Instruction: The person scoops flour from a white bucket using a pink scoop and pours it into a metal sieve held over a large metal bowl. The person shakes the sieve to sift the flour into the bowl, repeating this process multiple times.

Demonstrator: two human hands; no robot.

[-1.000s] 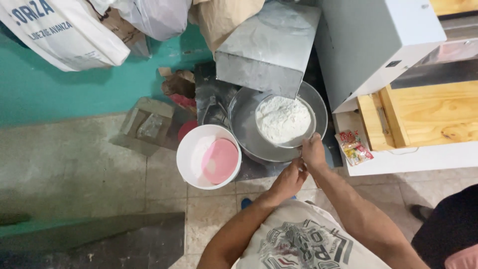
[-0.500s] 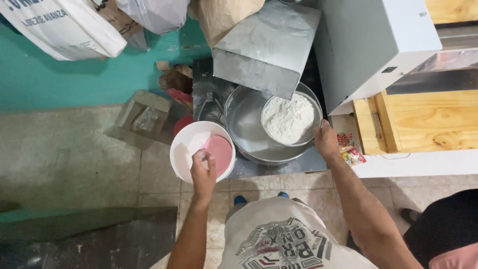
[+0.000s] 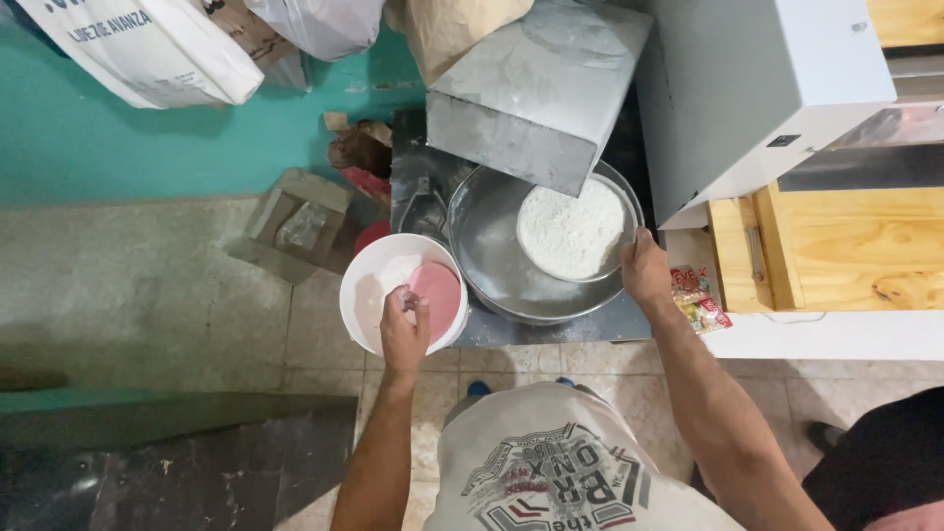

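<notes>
Head: left grip (image 3: 403, 329) on bucket (image 3: 366, 295) rim.

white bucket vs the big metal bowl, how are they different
The white bucket is plastic and narrower, holding a pink scoop; the metal bowl is wider, grey, holding a sieve of flour. The left hand reaches into the bucket; the right hand grips the sieve's rim. Both are round and open-topped.
</notes>
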